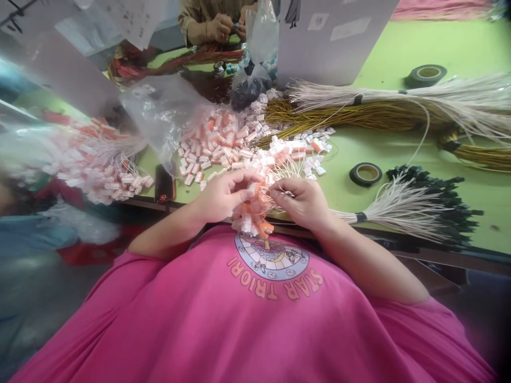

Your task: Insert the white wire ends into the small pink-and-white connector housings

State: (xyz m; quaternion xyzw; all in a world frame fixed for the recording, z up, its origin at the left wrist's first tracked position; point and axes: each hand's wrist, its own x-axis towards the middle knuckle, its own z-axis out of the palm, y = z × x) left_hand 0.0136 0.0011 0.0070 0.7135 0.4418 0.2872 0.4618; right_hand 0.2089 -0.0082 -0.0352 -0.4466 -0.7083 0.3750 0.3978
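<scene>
My left hand (pixel 229 196) is closed on an orange and white plastic connector at the table's front edge, its thumb and fingers pinching. To its right, my right hand (pixel 300 199) pinches thin wires close to that connector. A cluster of orange and white connectors (pixel 249 219) hangs below my hands, over the edge in front of my pink shirt. Pale wires (pixel 289 169) fan out behind my right hand. A heap of loose orange and white connectors (pixel 217 138) lies just beyond my hands. Fingertips partly hide the exact spot where wire and connector meet.
Black tape rolls (pixel 365 174) lie on the green table (pixel 423 202), near a white wire bundle with black connectors (pixel 435 205). Long yellow wires (pixel 339 118) stretch behind. Bundled connectors (pixel 96 159) sit at left. Across the table, another person's hands (pixel 220 27) work beside a white box (pixel 327 42).
</scene>
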